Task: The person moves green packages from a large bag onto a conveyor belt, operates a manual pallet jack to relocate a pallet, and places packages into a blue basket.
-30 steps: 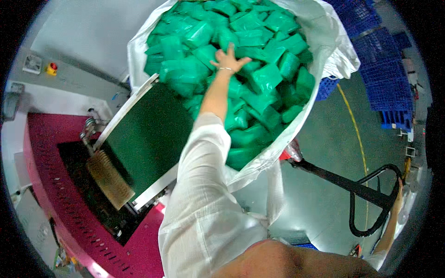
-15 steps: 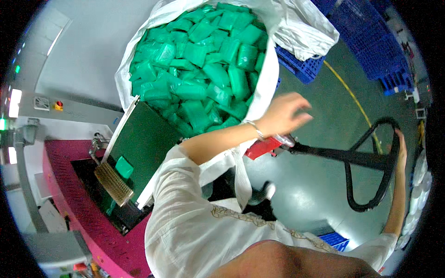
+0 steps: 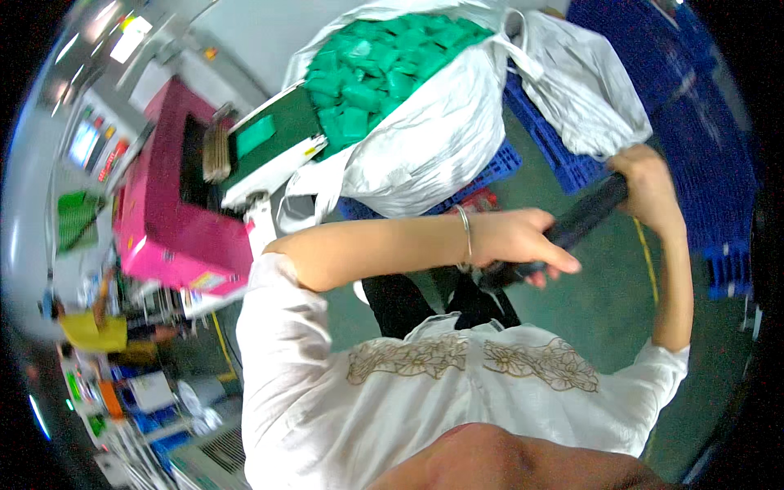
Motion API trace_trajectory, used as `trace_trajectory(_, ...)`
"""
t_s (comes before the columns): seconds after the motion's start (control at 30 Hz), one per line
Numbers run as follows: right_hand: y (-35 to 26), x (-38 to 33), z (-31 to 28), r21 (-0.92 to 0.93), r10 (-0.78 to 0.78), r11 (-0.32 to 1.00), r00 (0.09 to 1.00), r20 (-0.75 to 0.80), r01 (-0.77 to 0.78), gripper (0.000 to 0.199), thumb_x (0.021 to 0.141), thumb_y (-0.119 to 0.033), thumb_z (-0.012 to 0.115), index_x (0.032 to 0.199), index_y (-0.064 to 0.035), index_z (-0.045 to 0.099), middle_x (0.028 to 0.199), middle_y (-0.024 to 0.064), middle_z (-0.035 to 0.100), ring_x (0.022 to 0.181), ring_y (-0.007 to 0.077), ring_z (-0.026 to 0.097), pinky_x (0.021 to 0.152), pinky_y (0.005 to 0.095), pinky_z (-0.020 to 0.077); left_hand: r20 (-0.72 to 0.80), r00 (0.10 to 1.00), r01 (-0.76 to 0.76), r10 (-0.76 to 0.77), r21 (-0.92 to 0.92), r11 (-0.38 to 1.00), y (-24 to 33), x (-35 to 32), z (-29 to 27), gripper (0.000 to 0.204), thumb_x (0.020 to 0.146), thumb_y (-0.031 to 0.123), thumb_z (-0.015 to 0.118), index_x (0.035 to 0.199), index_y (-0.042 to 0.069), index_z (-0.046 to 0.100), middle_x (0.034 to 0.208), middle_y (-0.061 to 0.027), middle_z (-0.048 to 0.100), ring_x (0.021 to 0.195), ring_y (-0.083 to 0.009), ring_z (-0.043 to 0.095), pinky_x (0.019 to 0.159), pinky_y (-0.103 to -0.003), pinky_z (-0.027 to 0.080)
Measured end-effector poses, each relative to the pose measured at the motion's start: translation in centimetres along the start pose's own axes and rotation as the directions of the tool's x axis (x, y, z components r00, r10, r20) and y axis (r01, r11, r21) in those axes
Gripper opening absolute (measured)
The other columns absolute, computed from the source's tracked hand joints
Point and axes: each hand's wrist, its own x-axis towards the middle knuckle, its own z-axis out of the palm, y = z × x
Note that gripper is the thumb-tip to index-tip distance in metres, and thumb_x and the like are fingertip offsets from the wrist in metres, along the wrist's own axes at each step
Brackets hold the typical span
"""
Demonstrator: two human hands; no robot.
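Observation:
A thick black pallet jack handle [image 3: 592,211] slants across in front of my body. Around its far right end are wrapped the fingers of my right hand [image 3: 651,189]. My left hand [image 3: 516,239], with a bracelet at the wrist, closes over its nearer left part, thumb stretched along it. Part of the jack's red body [image 3: 480,201] shows beyond my left wrist. Behind it a big white bulk bag [image 3: 433,139] stands on a blue pallet [image 3: 498,163], filled with small green packets [image 3: 359,95]. The jack's forks are hidden.
Left of the bag stands a pink machine [image 3: 184,237] with a green conveyor belt [image 3: 286,131] reaching the bag's rim. Another white bag [image 3: 584,90] lies on a blue pallet at the right, near stacked blue pallets [image 3: 702,163]. A person in yellow [image 3: 94,331] is far left.
My left hand has come down from the air onto the handle. The handle now lies closer to my body. My view has turned, so bag and machine appear farther off.

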Motion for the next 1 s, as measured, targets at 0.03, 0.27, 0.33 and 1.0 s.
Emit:
trace_trajectory(0.03,0.7,0.3,-0.6,0.172,-0.145,0.976,0.986,0.079,0.130,0.036,0.053,-0.015,0.079,0.084,-0.0028,0.066,0.080,0.0163,0.064,0.076,0.0361,0.060,0.069,0.0395,0.0470,-0.158,0.986,0.082,-0.058,0.145,0.986,1.3,-0.3,1.5,0.044,0.076,0.034,0.075,0.097,0.002,0.054,0.083,-0.0051,0.061,0.062,-0.0110,0.060,0.054,-0.024,0.049)
trace_trajectory(0.27,2.4,1.2,0.1,0.315,-0.397,0.904,0.842,0.367,0.289,0.038,0.047,-0.028,0.077,0.072,-0.0011,0.066,0.064,0.0117,0.064,0.061,0.0255,0.062,0.060,0.0346,0.0477,-0.606,0.795,0.288,0.035,0.427,0.857,2.0,3.7,6.3,0.023,0.069,0.017,0.073,0.072,-0.005,0.065,0.058,-0.0094,0.061,0.048,-0.0162,0.061,0.042,-0.029,0.048)
trace_trajectory(0.33,1.3,-0.7,1.6,0.217,-0.353,0.926,0.913,0.206,0.309,0.035,0.044,-0.027,0.075,0.067,-0.0015,0.065,0.061,0.0134,0.063,0.061,0.0268,0.063,0.060,0.0360,0.0484,-0.596,0.792,0.262,0.131,0.526,0.809,-0.3,2.8,6.6,0.021,0.067,0.018,0.075,0.065,-0.001,0.065,0.057,-0.0065,0.060,0.047,-0.0139,0.058,0.042,-0.027,0.045)
trace_trajectory(1.0,-6.5,-59.9,11.5,0.244,-0.313,0.942,0.869,0.384,0.232,0.025,0.068,-0.029,0.066,0.084,-0.0094,0.066,0.080,0.0152,0.067,0.079,0.0342,0.065,0.075,0.0455,0.0492,-0.720,0.674,0.608,0.166,0.668,0.429,-31.7,14.4,56.1,0.029,0.065,0.026,0.066,0.090,0.012,0.063,0.071,-0.0146,0.064,0.069,-0.0339,0.064,0.059,-0.045,0.050)
